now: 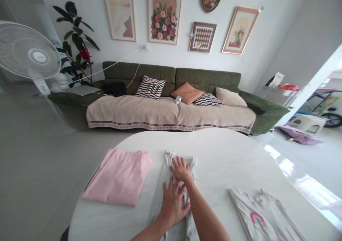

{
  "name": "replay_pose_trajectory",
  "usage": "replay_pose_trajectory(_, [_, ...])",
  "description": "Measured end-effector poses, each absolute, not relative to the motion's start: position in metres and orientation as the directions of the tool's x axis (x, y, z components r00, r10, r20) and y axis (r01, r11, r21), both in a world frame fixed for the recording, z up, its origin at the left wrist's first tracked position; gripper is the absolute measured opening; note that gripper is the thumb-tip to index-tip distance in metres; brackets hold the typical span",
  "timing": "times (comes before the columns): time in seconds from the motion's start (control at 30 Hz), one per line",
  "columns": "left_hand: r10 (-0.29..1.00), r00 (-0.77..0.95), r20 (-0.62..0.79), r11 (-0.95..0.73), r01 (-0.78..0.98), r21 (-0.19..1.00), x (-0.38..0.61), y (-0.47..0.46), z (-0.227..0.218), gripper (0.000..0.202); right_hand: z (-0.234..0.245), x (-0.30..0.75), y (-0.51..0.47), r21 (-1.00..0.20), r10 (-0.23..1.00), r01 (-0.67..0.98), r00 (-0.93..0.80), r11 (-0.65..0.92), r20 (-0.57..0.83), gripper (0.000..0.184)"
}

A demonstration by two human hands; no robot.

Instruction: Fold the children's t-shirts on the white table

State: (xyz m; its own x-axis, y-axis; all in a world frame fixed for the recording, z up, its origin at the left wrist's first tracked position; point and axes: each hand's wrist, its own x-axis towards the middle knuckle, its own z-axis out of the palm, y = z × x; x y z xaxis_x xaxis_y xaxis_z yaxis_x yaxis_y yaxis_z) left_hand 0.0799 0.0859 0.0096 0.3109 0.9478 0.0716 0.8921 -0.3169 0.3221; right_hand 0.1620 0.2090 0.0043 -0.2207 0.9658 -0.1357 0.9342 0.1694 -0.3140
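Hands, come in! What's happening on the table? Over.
Left hand flat on the white garment, near end. Right hand flat on its far end. Pink garment left, rainbow tee right, both clear of it.

Soft cloth garment [168, 184] on glossy table [227, 155]

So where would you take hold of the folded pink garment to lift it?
Probably its left edge, coming in from the left rim of the table. The pink garment lies flat and that edge seems to reach the rim, leaving room to slip under it. The left hand is nearer.
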Motion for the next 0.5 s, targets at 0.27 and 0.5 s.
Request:
replay_pose_trajectory(0.27, [0.93,0.32,0.181,-0.357,0.906,0.229,0.087,0.091,-0.014,0.065,0.0,0.182,0.11,-0.411,0.982,0.902,-0.174,0.132,-0.067,0.059])
replay_pose_trajectory(0.5, [0.94,0.305,0.156,-0.337,0.904,0.262,0.086,0.09,-0.016,0.064,-0.057,0.196,-0.037,-0.272,0.988,0.951,-0.124,0.146,0.096,0.051])
